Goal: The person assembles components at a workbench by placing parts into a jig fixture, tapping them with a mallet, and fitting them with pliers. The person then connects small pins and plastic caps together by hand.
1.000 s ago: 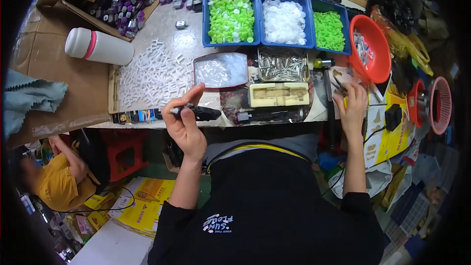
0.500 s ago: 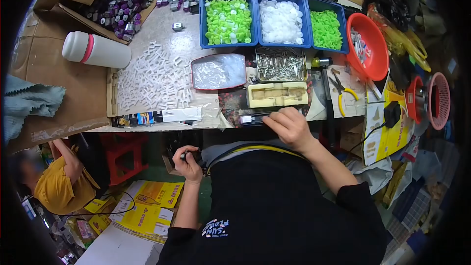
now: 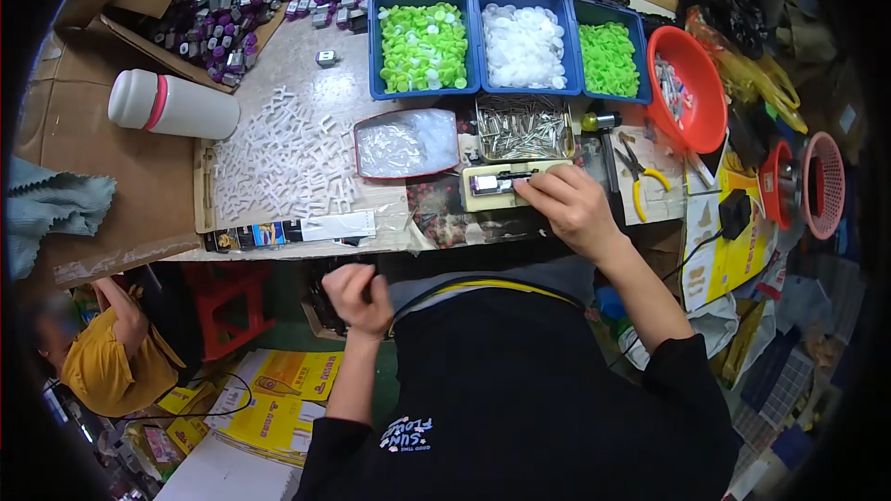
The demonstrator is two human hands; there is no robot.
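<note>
The person's right hand (image 3: pixel 575 207) was nearly closed, fingertips and thumb gathered on the right end of a slim black plastic part with a silver-and-purple block (image 3: pixel 492 184). That part lay lengthwise in a cream-yellow rectangular holder (image 3: pixel 492 204), just left of the same hand on the cluttered grey surface (image 3: pixel 343 88). The left hand (image 3: pixel 359 297) hung in front of the near edge, lower than the right and well apart from it, fingers curled loosely and thumb held away; whether it held anything could not be told.

Straight beyond the right hand, past the holder, a shallow metal tray (image 3: pixel 478 134) was heaped with thin silver metal pins (image 3: pixel 524 128). Farther beyond stood three blue rectangular plastic bins (image 3: pixel 427 93) in a row, filled with light-green, white and green small pieces. To the right of that hand lay pliers with yellow handles (image 3: pixel 638 167), and beyond them sat a round red plastic basin (image 3: pixel 710 121).

Beyond the left hand, a shallow red-rimmed tray (image 3: pixel 390 175) held clear plastic material. Farther left of it spread many small white plastic pieces (image 3: pixel 278 162), and past them lay a white cylindrical bottle with a pink band (image 3: pixel 176 107).
</note>
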